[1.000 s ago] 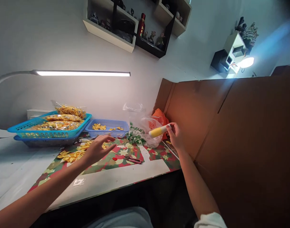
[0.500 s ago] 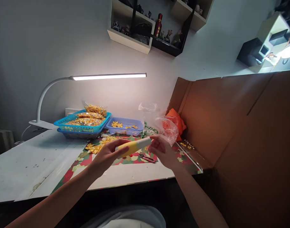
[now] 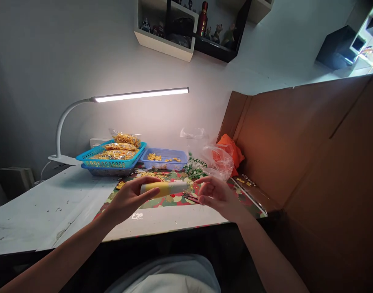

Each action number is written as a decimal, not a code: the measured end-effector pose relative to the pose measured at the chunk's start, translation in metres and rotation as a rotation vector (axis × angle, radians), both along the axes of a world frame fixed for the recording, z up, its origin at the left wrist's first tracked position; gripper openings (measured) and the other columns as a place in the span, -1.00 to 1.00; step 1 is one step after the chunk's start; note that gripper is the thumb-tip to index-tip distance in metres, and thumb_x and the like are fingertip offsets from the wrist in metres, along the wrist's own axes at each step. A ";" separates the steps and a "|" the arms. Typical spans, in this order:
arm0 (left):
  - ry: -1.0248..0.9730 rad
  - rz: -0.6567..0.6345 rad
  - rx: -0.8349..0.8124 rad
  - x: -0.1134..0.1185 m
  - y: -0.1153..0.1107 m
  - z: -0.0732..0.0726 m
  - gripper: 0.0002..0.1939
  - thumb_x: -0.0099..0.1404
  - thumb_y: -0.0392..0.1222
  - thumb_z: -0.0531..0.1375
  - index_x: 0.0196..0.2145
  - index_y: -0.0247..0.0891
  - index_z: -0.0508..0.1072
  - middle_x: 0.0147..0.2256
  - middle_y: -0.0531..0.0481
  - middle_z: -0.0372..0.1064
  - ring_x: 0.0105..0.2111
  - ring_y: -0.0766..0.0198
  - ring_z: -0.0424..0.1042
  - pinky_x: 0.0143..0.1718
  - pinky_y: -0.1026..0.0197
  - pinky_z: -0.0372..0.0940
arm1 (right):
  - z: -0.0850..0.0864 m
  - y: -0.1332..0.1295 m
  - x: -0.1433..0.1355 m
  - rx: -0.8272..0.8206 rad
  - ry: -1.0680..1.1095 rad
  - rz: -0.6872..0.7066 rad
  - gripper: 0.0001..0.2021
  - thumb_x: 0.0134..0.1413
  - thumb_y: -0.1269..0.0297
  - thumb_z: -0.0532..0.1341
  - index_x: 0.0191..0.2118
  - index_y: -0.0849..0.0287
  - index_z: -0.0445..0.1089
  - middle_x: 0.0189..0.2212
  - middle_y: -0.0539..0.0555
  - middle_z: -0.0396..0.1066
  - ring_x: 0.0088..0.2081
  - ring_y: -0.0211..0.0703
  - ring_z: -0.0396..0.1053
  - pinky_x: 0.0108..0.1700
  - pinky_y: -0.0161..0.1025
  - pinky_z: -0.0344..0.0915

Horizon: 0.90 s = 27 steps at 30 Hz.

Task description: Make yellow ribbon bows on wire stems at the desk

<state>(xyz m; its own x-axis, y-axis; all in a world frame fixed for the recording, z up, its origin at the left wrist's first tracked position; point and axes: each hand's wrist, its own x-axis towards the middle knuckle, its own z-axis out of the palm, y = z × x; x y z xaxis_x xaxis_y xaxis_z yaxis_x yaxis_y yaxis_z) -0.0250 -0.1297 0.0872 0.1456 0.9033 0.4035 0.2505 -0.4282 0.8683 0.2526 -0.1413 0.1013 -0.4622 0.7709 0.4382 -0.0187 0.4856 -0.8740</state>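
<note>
My left hand [image 3: 133,196] is wrapped around a yellow-and-white tube [image 3: 165,189] that looks like a thread spool, held nearly level above the table. Its fingers lie along the far side and the thumb presses the near side. Just past the tube's white end is my right hand [image 3: 218,197], its fingers bent and apart, with nothing visible between them. Small dark-bladed thread snips [image 3: 191,198] lie on the patterned mat by the right fingertips, partly covered by them. Yellow bow-like pieces [image 3: 120,185] show beside the left hand, which hides others.
A turquoise basket [image 3: 91,161] of bagged yellow pieces stands at the back left. Next to it is a purple basket [image 3: 165,165] with a few yellow bows. Clear plastic and orange bags [image 3: 231,152] lie at the back. A cardboard wall [image 3: 311,142] rises on the right; a lamp [image 3: 143,95] reaches overhead.
My right hand has moved away from the tube's white end, and its fingers have spread. The tube has turned more level in my left hand. The camera view has shifted slightly.
</note>
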 end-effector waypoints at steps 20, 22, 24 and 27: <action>0.222 0.128 0.145 -0.022 -0.002 0.017 -0.49 0.07 0.22 0.28 -0.20 -0.24 0.55 -0.25 -0.09 0.54 -0.34 0.14 0.50 -0.40 0.26 0.42 | 0.006 -0.009 0.007 0.117 -0.415 -0.157 -0.77 0.05 0.13 0.30 -0.19 0.11 0.44 -0.41 0.00 0.42 -0.34 -0.22 0.35 -0.27 -0.28 0.28; 0.219 0.128 0.144 -0.020 -0.004 0.018 -0.48 0.06 0.24 0.27 -0.21 -0.24 0.55 -0.25 -0.09 0.54 -0.33 0.13 0.50 -0.39 0.26 0.42 | 0.000 -0.007 -0.013 0.147 -0.344 -0.256 -0.76 0.02 0.09 0.32 -0.24 0.11 0.44 -0.42 0.00 0.42 -0.36 -0.21 0.34 -0.27 -0.26 0.26; 0.215 0.126 0.143 -0.018 -0.006 0.018 -0.47 0.06 0.26 0.27 -0.21 -0.24 0.56 -0.24 -0.09 0.54 -0.32 0.12 0.50 -0.39 0.25 0.43 | -0.009 0.000 -0.033 0.116 -0.340 -0.260 -0.72 -0.05 0.03 0.35 -0.29 0.11 0.46 -0.44 0.02 0.42 -0.38 -0.21 0.31 -0.33 -0.27 0.24; 0.228 0.138 0.150 -0.017 -0.006 0.018 -0.46 0.05 0.27 0.26 -0.21 -0.24 0.56 -0.23 -0.10 0.54 -0.30 0.10 0.50 -0.38 0.25 0.42 | -0.024 0.014 -0.055 -0.046 -0.299 -0.057 -0.61 -0.14 -0.10 0.36 -0.36 0.15 0.46 -0.46 0.02 0.42 -0.43 -0.24 0.31 -0.41 -0.31 0.22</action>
<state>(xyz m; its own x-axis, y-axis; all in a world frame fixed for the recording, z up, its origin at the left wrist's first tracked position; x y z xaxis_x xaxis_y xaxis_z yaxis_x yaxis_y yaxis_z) -0.0423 -0.1361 0.1057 0.1280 0.8536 0.5049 0.4962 -0.4959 0.7127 0.1979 -0.1268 0.0774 -0.5210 0.8151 0.2534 0.2687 0.4384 -0.8577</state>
